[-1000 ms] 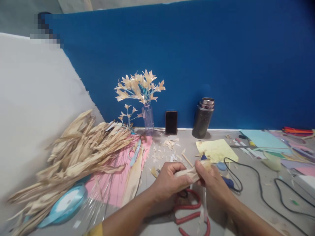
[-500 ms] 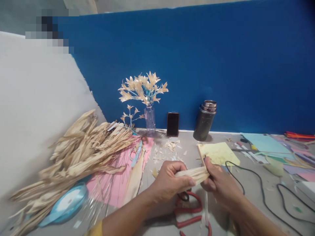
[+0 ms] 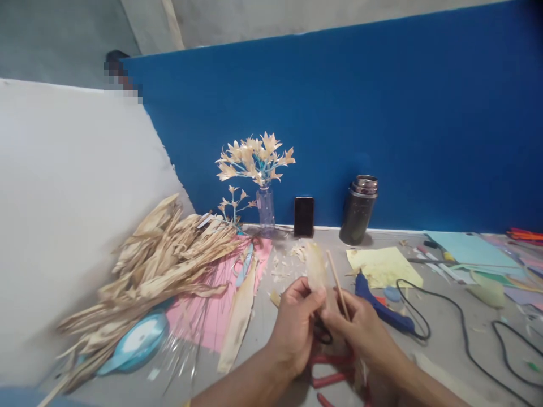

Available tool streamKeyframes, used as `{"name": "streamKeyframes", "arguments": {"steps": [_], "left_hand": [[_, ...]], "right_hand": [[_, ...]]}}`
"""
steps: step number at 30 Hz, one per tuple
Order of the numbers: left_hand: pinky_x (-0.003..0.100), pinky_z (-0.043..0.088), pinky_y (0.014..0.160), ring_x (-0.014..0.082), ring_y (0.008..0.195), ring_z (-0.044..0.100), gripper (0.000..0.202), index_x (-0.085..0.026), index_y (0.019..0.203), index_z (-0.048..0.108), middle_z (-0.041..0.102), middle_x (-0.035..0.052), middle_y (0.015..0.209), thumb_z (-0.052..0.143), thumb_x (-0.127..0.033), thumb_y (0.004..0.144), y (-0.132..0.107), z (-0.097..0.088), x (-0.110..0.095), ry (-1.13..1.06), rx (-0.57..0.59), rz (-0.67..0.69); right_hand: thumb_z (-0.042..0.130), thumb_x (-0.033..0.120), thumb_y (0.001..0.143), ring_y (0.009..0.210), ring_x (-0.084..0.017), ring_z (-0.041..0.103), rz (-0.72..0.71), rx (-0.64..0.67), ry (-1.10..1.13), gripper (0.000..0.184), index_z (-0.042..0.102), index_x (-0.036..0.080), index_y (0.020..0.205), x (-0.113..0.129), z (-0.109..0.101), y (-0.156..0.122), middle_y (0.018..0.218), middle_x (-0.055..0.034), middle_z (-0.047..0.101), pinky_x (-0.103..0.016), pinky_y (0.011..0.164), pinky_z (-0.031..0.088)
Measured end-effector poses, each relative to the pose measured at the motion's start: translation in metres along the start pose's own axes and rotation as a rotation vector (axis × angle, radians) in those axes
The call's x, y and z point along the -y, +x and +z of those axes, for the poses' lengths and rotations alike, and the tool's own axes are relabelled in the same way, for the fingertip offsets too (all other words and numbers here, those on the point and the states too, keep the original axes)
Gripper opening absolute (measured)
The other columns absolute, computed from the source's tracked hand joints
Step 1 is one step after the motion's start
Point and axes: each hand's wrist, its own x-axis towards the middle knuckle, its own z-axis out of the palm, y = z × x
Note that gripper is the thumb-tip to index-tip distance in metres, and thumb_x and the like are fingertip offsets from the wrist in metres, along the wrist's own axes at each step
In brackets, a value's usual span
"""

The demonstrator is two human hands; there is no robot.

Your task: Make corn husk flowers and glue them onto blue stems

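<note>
My left hand pinches a pale strip of dried corn husk, which stands nearly upright above the fingers. Close beside it, my right hand is closed round a thin wooden stick that points up and to the left. Its thumb and fingertips meet the lower part of the husk, where the grip is partly hidden. Beneath both hands lie red-handled pliers, partly covered. A blue glue gun rests just right of my right hand.
Left lies a heap of dried husks, with a blue ribbon roll and pink paper nearby. A vase of husk flowers, a phone and a dark flask stand along the blue partition. A black cord winds across the right.
The husk strip has turned from nearly level to upright. My right hand has lowered and shifted left, tilting the stick and uncovering the glue gun. The view has shifted slightly.
</note>
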Motion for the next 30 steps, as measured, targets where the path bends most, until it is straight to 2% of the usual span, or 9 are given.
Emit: {"name": "streamKeyframes", "arguments": {"steps": [4,8,10,13,16,19,23,25,30], "left_hand": [[0.026,0.048,0.072,0.0141,0.073,0.062,0.033,-0.014,0.088,0.069,0.070,0.0044,0.082,0.086,-0.027,0.063,-0.004,-0.017,-0.019,0.000,-0.037,-0.058],[0.030,0.049,0.070,0.0168,0.073,0.061,0.033,-0.016,0.082,0.070,0.067,0.0037,0.078,0.081,-0.043,0.067,-0.002,-0.046,-0.068,0.178,-0.107,-0.058],[0.030,0.047,0.072,0.0168,0.075,0.061,0.033,-0.017,0.088,0.072,0.067,0.0038,0.080,0.073,-0.047,0.076,0.000,-0.052,-0.096,0.473,-0.086,0.082],[0.026,0.043,0.069,0.0171,0.078,0.060,0.024,-0.017,0.081,0.073,0.069,0.0043,0.082,0.068,-0.041,0.082,0.001,-0.044,-0.120,1.074,0.080,0.285],[0.023,0.035,0.056,0.0137,0.063,0.052,0.028,-0.018,0.066,0.068,0.061,-0.0001,0.066,0.062,-0.038,0.085,0.002,-0.027,-0.111,1.336,0.325,0.248],[0.023,0.023,0.046,0.0099,0.051,0.035,0.041,-0.019,0.053,0.049,0.039,-0.0054,0.052,0.062,-0.039,0.086,0.006,-0.018,-0.087,1.316,0.457,0.155],[0.023,0.021,0.045,0.0085,0.049,0.029,0.046,-0.020,0.058,0.040,0.033,-0.0068,0.052,0.054,-0.049,0.090,0.012,-0.017,-0.067,1.042,0.302,0.191],[0.023,0.021,0.046,0.0082,0.049,0.027,0.048,-0.021,0.059,0.038,0.032,-0.0074,0.051,0.052,-0.053,0.091,0.014,-0.018,-0.060,0.907,0.189,0.271],[0.024,0.025,0.050,0.0098,0.054,0.031,0.044,-0.021,0.059,0.039,0.034,-0.0059,0.056,0.051,-0.048,0.092,0.016,-0.018,-0.037,0.924,0.065,0.387]], "right_hand": [[0.076,0.060,0.072,0.054,-0.011,0.042,0.144,0.077,0.067,0.046,0.055,0.019,0.068,0.004,-0.014,0.000,0.058,0.0033,0.052,-0.024,0.052,0.034],[0.077,0.063,0.068,0.053,-0.009,0.034,0.136,0.127,-0.036,0.051,0.052,0.019,0.062,0.010,-0.026,0.002,0.056,0.0048,0.046,-0.023,0.050,0.024],[0.077,0.063,0.068,0.052,-0.009,0.030,0.155,0.178,-0.088,0.051,0.052,0.019,0.062,0.011,-0.028,0.001,0.054,0.0062,0.041,-0.023,0.049,0.021],[0.077,0.059,0.070,0.053,-0.009,0.030,0.160,0.256,-0.163,0.047,0.053,0.018,0.063,0.013,-0.029,0.000,0.055,0.0065,0.040,-0.023,0.049,0.019],[0.077,0.058,0.072,0.053,-0.009,0.031,0.163,0.307,-0.186,0.046,0.055,0.018,0.065,0.014,-0.030,0.000,0.055,0.0061,0.041,-0.023,0.050,0.018],[0.075,0.060,0.073,0.052,-0.008,0.029,0.163,0.237,-0.114,0.047,0.057,0.017,0.067,0.015,-0.031,0.002,0.056,0.0066,0.040,-0.022,0.048,0.018],[0.059,0.060,0.085,0.049,-0.008,0.019,0.214,-0.015,0.188,0.043,0.061,0.018,0.077,0.010,-0.030,0.010,0.055,0.0084,0.034,-0.021,0.044,0.014],[0.058,0.053,0.085,0.048,-0.007,0.020,0.243,-0.056,0.247,0.038,0.058,0.018,0.071,0.006,-0.027,0.013,0.056,0.0075,0.036,-0.020,0.043,0.012],[0.068,0.043,0.078,0.046,-0.006,0.027,0.192,0.093,0.109,0.030,0.058,0.017,0.068,0.003,-0.013,0.006,0.054,0.0065,0.043,-0.021,0.044,0.017]]}}
